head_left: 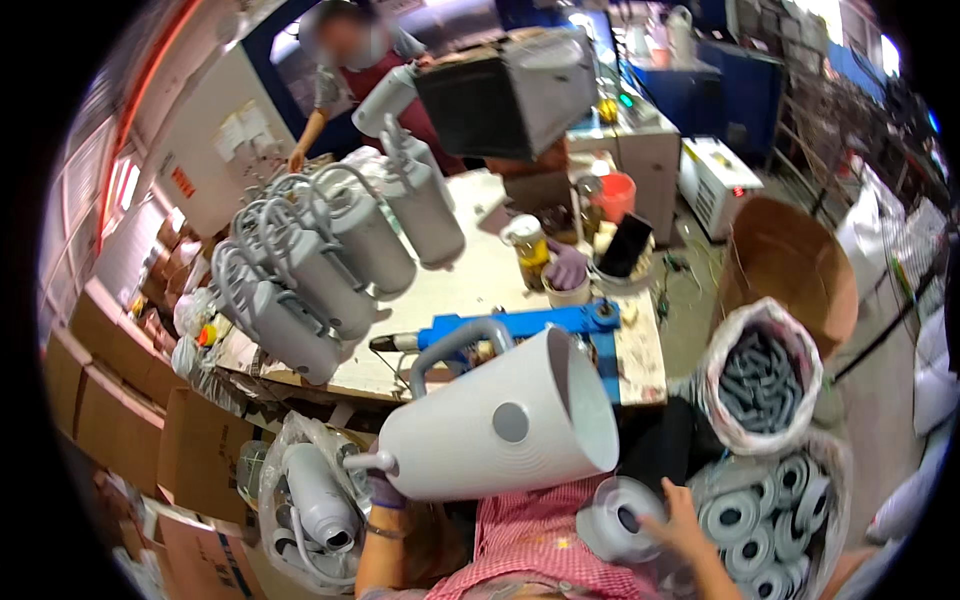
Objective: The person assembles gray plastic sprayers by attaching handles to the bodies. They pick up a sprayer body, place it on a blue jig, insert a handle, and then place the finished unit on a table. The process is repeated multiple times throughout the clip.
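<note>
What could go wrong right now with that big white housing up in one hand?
The left hand grips the white housing only at its narrow end, so the wide end may tip or slip. It hangs beside the blue fixture and could knock it. The right hand reaches for a grey ring from a loose pile that might shift.

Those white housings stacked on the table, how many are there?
5 show clearly: one farthest back, one beside it, one in the middle, one nearest the table's front edge, one raised behind. More may hide behind them.
</note>
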Action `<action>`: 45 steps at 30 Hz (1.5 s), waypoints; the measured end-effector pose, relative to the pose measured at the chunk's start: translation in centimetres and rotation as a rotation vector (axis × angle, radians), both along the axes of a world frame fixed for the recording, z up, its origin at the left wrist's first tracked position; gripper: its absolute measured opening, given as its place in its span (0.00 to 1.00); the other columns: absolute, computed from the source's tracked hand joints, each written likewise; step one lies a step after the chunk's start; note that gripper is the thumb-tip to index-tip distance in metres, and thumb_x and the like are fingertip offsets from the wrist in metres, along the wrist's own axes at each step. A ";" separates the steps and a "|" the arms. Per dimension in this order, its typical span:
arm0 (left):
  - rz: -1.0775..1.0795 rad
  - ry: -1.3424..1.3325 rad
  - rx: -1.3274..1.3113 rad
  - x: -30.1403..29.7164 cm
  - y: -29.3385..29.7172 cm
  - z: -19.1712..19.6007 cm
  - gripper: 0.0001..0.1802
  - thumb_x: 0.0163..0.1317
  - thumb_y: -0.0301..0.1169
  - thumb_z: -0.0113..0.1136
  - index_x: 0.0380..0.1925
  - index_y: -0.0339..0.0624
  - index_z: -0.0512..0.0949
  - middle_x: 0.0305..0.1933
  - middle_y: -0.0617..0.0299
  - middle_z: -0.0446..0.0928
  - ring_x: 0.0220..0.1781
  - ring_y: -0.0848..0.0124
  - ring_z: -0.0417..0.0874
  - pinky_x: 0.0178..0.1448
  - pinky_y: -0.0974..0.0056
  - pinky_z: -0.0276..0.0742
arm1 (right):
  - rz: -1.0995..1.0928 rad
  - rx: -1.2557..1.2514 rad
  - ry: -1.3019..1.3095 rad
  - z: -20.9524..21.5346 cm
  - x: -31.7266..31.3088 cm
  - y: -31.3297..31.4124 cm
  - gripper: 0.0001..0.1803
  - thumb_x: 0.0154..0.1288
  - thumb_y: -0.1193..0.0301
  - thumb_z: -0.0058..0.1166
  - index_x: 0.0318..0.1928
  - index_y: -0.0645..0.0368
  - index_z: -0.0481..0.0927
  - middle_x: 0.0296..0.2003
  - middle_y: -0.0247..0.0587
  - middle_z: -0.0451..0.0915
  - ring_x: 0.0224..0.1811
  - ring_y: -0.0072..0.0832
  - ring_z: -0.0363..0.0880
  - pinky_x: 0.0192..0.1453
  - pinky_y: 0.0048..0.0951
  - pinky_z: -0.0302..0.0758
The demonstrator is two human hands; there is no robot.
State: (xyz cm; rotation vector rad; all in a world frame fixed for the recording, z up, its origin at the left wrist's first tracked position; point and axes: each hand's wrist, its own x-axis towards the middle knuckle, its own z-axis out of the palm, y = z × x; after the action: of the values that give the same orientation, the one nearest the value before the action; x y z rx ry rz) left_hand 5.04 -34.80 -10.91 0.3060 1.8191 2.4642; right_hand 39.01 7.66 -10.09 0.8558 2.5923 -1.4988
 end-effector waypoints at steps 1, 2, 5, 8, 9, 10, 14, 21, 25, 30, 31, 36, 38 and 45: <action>0.013 -0.043 0.065 0.1 -1.3 -0.4 0.24 0.75 0.47 0.44 0.52 0.37 0.75 0.47 0.58 0.81 0.46 0.65 0.82 0.51 0.58 0.81 | 0.188 0.277 0.329 -0.7 -1.3 0.3 0.32 0.58 0.56 0.68 0.57 0.65 0.77 0.48 0.53 0.78 0.54 0.46 0.74 0.66 0.43 0.65; 0.021 -0.091 0.123 0.7 -2.7 -0.8 0.25 0.74 0.49 0.44 0.52 0.38 0.75 0.46 0.58 0.81 0.45 0.64 0.82 0.51 0.58 0.81 | 0.358 0.010 0.440 -1.1 -1.8 0.4 0.26 0.57 0.55 0.67 0.46 0.64 0.83 0.43 0.51 0.81 0.49 0.47 0.77 0.59 0.43 0.70; -0.152 -0.188 0.459 1.9 -6.5 -0.3 0.39 0.69 0.61 0.44 0.65 0.40 0.66 0.65 0.54 0.69 0.62 0.55 0.73 0.68 0.49 0.68 | 0.457 0.017 0.258 -1.1 -2.9 -0.5 0.21 0.61 0.59 0.65 0.47 0.62 0.83 0.46 0.51 0.81 0.50 0.47 0.77 0.56 0.43 0.72; 0.138 -0.295 0.316 5.0 -8.0 1.0 0.33 0.72 0.55 0.42 0.61 0.39 0.72 0.58 0.53 0.77 0.58 0.57 0.77 0.65 0.53 0.74 | 0.115 0.075 0.002 0.7 -7.5 0.4 0.17 0.64 0.63 0.60 0.41 0.67 0.83 0.36 0.56 0.82 0.38 0.45 0.80 0.46 0.41 0.75; 0.265 -0.360 0.097 5.5 -8.0 1.7 0.32 0.72 0.54 0.42 0.61 0.38 0.72 0.58 0.54 0.77 0.58 0.59 0.77 0.64 0.54 0.74 | -0.120 -0.022 0.205 1.4 -9.9 0.9 0.19 0.68 0.61 0.56 0.40 0.69 0.82 0.32 0.51 0.82 0.33 0.37 0.79 0.42 0.37 0.74; 0.174 -0.234 -0.012 6.6 -7.6 2.4 0.30 0.73 0.50 0.42 0.60 0.37 0.73 0.57 0.54 0.78 0.57 0.60 0.78 0.62 0.55 0.75 | -0.164 -0.234 0.199 2.6 -12.2 1.9 0.22 0.70 0.58 0.53 0.41 0.70 0.81 0.31 0.43 0.81 0.33 0.28 0.76 0.40 0.33 0.73; 0.103 0.044 -0.557 7.5 -5.5 4.9 0.24 0.74 0.43 0.43 0.57 0.37 0.74 0.53 0.55 0.81 0.51 0.63 0.82 0.57 0.58 0.78 | 0.162 0.080 0.857 6.7 -19.8 -0.2 0.36 0.55 0.50 0.67 0.52 0.70 0.76 0.41 0.45 0.75 0.41 0.34 0.73 0.48 0.34 0.71; -0.325 -0.309 -0.128 7.2 -6.7 6.2 0.30 0.72 0.46 0.43 0.70 0.45 0.61 0.70 0.56 0.67 0.71 0.61 0.66 0.75 0.59 0.60 | 0.468 0.266 1.209 12.5 -19.9 -5.6 0.43 0.37 0.47 0.74 0.50 0.66 0.81 0.35 0.41 0.74 0.38 0.39 0.70 0.46 0.41 0.70; -0.365 -0.425 -0.101 7.6 -7.6 7.4 0.30 0.73 0.46 0.42 0.70 0.45 0.60 0.70 0.57 0.66 0.71 0.61 0.66 0.75 0.58 0.59 | 0.562 0.221 1.182 12.6 -18.5 -4.9 0.42 0.39 0.45 0.74 0.48 0.66 0.81 0.34 0.41 0.75 0.38 0.39 0.71 0.46 0.41 0.70; 0.115 0.138 -0.621 7.8 -6.3 12.5 0.27 0.72 0.45 0.45 0.59 0.34 0.71 0.57 0.49 0.77 0.56 0.55 0.79 0.63 0.54 0.74 | 0.102 -0.257 0.735 8.9 -20.4 -6.5 0.35 0.53 0.50 0.65 0.47 0.72 0.78 0.37 0.42 0.76 0.37 0.30 0.73 0.43 0.31 0.72; 0.348 0.434 -0.896 7.7 -6.1 13.8 0.27 0.72 0.44 0.44 0.55 0.31 0.74 0.53 0.49 0.79 0.53 0.54 0.81 0.61 0.54 0.75 | 0.022 -0.426 0.686 8.3 -21.1 -7.1 0.34 0.58 0.49 0.61 0.48 0.72 0.77 0.38 0.42 0.77 0.38 0.27 0.73 0.42 0.29 0.72; 0.638 0.621 -0.887 8.0 -5.8 18.5 0.21 0.69 0.37 0.47 0.49 0.30 0.78 0.49 0.49 0.81 0.51 0.56 0.81 0.60 0.55 0.74 | 0.434 -0.258 0.813 8.7 -22.2 -7.1 0.47 0.63 0.34 0.51 0.61 0.69 0.71 0.50 0.49 0.75 0.54 0.33 0.74 0.60 0.32 0.70; 0.637 0.618 -0.924 8.2 -6.6 20.0 0.21 0.68 0.38 0.48 0.48 0.30 0.78 0.48 0.49 0.81 0.50 0.57 0.81 0.59 0.55 0.75 | 0.722 0.116 1.257 9.4 -22.6 -7.3 0.47 0.66 0.35 0.48 0.65 0.67 0.68 0.51 0.52 0.74 0.59 0.37 0.73 0.65 0.35 0.67; 0.549 0.566 -1.088 12.2 -10.0 27.3 0.20 0.66 0.38 0.51 0.46 0.32 0.80 0.44 0.51 0.82 0.46 0.58 0.82 0.56 0.56 0.77 | 0.182 -1.223 0.366 4.8 -33.1 -18.0 0.39 0.70 0.39 0.47 0.63 0.63 0.70 0.52 0.45 0.77 0.50 0.33 0.77 0.54 0.34 0.74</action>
State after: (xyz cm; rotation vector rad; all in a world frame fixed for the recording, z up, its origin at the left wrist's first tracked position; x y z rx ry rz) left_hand 17.28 -44.84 16.40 0.4699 3.4844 1.2043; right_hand 5.87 -10.35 -5.32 0.1776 1.2562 -2.7285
